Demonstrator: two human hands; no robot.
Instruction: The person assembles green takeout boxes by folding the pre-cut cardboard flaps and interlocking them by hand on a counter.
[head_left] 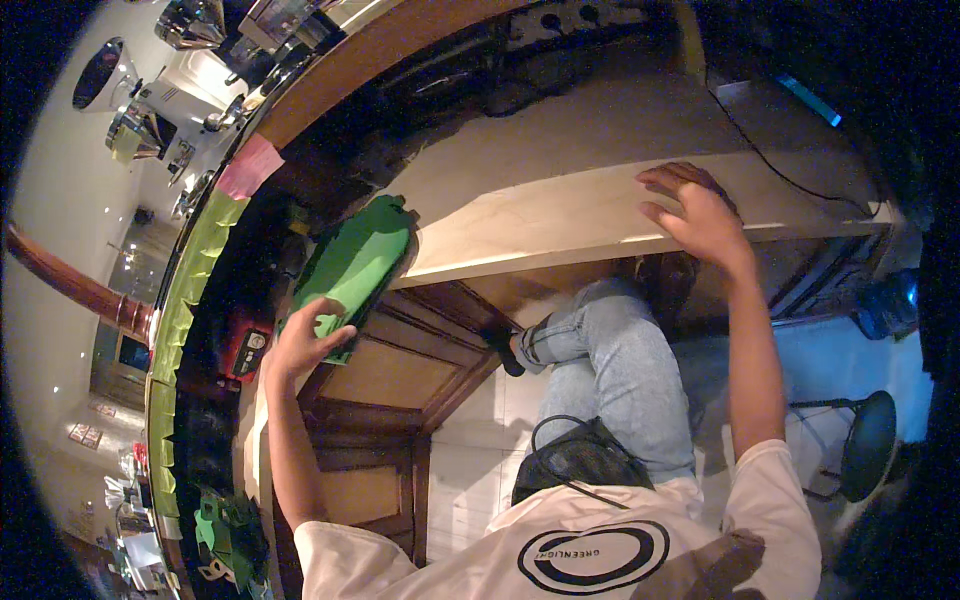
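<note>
A flat, bright green piece (360,255) with dark edges lies slanted at the left end of the wooden counter, its near end past the corner; its exact kind I cannot make out. Over that near end is my left hand (300,345), thumb and forefinger apart, green showing between them. Whether its palm touches the piece is not clear. My right hand (700,215) is farther right, above the front edge of the pale wooden counter (530,215). Its fingers are loosely spread and nothing shows in them.
Brown panelled cabinet doors (370,375) stand below the counter. A thin black cable (765,160) crosses its right part, near a blue-lit strip (808,100). Coffee grinders (140,125) stand beyond the left ledge. A red box (245,352) sits left; a dark stool (868,445), right.
</note>
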